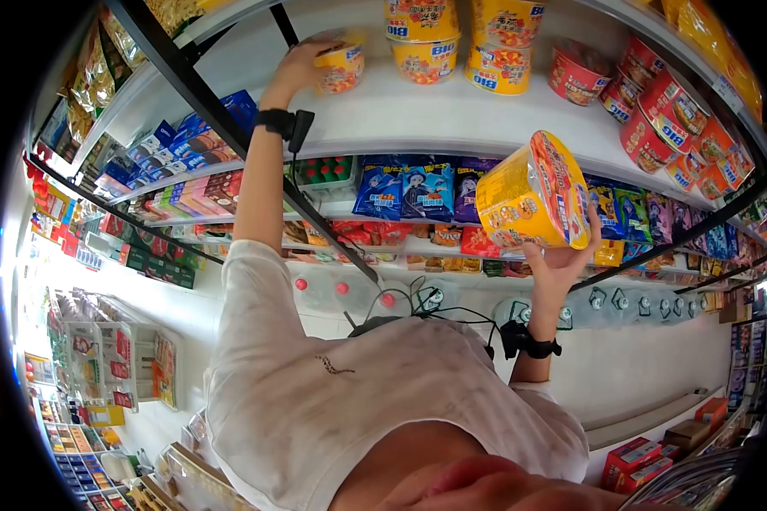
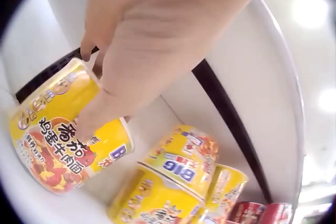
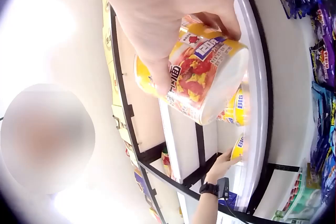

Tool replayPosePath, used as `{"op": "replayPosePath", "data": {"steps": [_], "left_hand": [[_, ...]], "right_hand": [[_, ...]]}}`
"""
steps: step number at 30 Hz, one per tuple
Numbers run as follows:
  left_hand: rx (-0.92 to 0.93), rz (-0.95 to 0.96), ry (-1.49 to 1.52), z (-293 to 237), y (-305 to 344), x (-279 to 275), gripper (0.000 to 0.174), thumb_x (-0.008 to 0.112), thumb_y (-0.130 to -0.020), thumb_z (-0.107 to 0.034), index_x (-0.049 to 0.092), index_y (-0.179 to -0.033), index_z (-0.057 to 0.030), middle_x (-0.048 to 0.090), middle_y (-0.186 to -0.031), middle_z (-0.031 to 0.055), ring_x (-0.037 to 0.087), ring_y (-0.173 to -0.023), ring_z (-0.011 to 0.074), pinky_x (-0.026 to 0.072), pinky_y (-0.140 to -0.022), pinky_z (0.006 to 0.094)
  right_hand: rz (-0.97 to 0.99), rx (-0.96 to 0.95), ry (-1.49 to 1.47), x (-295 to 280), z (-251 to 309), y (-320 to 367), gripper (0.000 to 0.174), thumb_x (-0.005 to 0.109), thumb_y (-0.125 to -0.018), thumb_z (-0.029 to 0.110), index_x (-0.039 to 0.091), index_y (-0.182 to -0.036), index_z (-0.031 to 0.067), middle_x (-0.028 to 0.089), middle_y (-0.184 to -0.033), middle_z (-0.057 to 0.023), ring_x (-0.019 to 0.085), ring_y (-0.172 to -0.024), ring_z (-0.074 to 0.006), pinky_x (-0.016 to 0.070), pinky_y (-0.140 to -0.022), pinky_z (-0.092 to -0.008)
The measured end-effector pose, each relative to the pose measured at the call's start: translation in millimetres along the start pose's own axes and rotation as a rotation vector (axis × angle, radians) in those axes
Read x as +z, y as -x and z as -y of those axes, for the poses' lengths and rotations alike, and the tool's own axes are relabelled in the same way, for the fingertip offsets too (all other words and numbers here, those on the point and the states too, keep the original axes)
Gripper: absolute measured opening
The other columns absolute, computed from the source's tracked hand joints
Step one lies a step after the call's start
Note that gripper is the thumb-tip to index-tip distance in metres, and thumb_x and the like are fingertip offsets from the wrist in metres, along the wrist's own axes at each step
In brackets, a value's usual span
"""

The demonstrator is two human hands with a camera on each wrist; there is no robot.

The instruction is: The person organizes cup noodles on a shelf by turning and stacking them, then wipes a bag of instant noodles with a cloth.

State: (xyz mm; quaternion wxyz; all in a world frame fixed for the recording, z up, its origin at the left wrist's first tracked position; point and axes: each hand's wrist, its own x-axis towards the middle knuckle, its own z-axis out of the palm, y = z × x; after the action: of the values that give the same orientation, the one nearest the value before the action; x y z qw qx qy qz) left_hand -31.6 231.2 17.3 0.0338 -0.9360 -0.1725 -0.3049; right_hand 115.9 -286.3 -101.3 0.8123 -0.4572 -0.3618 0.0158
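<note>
My left hand (image 1: 296, 70) grips a yellow instant noodle cup (image 1: 341, 70) at the left of the white shelf. In the left wrist view, the thumb lies across the printed side of that cup (image 2: 63, 129), with the fingers partly hidden behind the rim. Out in front of the shelf, my right hand (image 1: 561, 264) holds up another yellow noodle cup (image 1: 520, 200), tilted, its printed face turned sideways. The right wrist view shows the thumb on one side of this cup (image 3: 194, 77) and fingers round the other. Stacked yellow noodle cups (image 1: 424, 60) stand right of the left hand's cup.
Red noodle cups (image 1: 579, 72) and more stacked ones (image 1: 669, 111) fill the shelf's right side. Snack bags (image 1: 426, 189) hang on the tier below. A black shelf post (image 1: 179, 77) rises beside the left arm. Large water bottles (image 1: 601, 302) line the floor under the shelves.
</note>
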Motion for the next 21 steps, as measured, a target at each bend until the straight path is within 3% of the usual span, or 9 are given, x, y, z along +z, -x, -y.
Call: {"op": "replayPosePath", "data": {"steps": [2,5,8,11,17,20,21], "left_hand": [[-0.033,0.013,0.063,19.5,-2.7,5.8,0.051,0.075,-0.08,-0.015,0.066,-0.129,-0.0126,0.064,-0.131,0.0155,0.064,-0.112,0.034,0.0517,-0.099,0.0395],[-0.11,-0.048,0.075,13.7,-7.4,12.2,0.047,0.075,-0.081,-0.02,0.068,-0.127,-0.0161,0.068,-0.123,0.0146,0.067,-0.106,0.034,0.0539,-0.094,0.0407],[-0.123,-0.019,-0.068,-14.7,-4.2,1.2,0.041,0.075,-0.083,-0.028,0.071,-0.123,-0.0194,0.072,-0.111,0.0132,0.07,-0.097,0.0343,0.0561,-0.088,0.0419],[-0.118,-0.077,-0.002,-40.2,-0.7,-0.8,0.04,0.076,-0.081,-0.035,0.074,-0.118,-0.0206,0.074,-0.104,0.0126,0.07,-0.092,0.0343,0.057,-0.083,0.0423],[-0.15,-0.087,-0.055,-40.1,-9.1,10.4,0.043,0.078,-0.079,-0.036,0.074,-0.119,-0.0211,0.073,-0.109,0.0121,0.069,-0.094,0.0348,0.0566,-0.084,0.0431],[-0.057,-0.107,0.012,-32.5,-3.4,0.3,0.043,0.077,-0.08,-0.032,0.072,-0.12,-0.0142,0.073,-0.11,0.014,0.071,-0.097,0.0331,0.0568,-0.084,0.0415],[-0.098,-0.156,0.192,-22.0,2.6,3.1,0.043,0.077,-0.082,-0.032,0.072,-0.118,-0.0088,0.073,-0.109,0.0154,0.072,-0.097,0.032,0.0568,-0.084,0.041]], "right_hand": [[-0.008,0.021,-0.015,4.2,-1.3,-1.5,0.105,0.083,-0.069,-0.004,0.023,-0.154,0.0112,0.034,-0.152,-0.015,0.04,-0.138,-0.0258,0.0356,-0.116,-0.0422],[-0.007,0.026,-0.028,7.5,-1.7,-4.7,0.104,0.082,-0.07,-0.004,0.023,-0.154,0.011,0.035,-0.151,-0.0149,0.04,-0.138,-0.0261,0.0352,-0.117,-0.0421],[0.001,0.036,-0.014,10.1,-3.4,-6.5,0.104,0.084,-0.071,-0.001,0.023,-0.154,0.0101,0.035,-0.151,-0.0149,0.04,-0.138,-0.0259,0.0356,-0.116,-0.0419],[0.037,-0.005,-0.026,10.3,-12.5,-9.8,0.104,0.087,-0.072,0.003,0.023,-0.153,0.0088,0.035,-0.152,-0.0147,0.04,-0.138,-0.0259,0.0359,-0.116,-0.0419],[0.049,0.037,-0.013,17.6,-8.5,-10.1,0.105,0.089,-0.071,0.006,0.023,-0.153,0.0081,0.032,-0.154,-0.0152,0.038,-0.14,-0.0264,0.0358,-0.116,-0.0425],[0.044,0.027,-0.02,14.5,-6.0,-8.4,0.105,0.089,-0.07,0.005,0.023,-0.153,0.0083,0.032,-0.155,-0.0152,0.038,-0.14,-0.0263,0.0357,-0.117,-0.0428],[0.04,0.034,-0.014,11.5,-3.9,-8.0,0.105,0.088,-0.07,0.004,0.024,-0.153,0.0085,0.031,-0.155,-0.0151,0.038,-0.14,-0.0263,0.0357,-0.117,-0.0428]]}}
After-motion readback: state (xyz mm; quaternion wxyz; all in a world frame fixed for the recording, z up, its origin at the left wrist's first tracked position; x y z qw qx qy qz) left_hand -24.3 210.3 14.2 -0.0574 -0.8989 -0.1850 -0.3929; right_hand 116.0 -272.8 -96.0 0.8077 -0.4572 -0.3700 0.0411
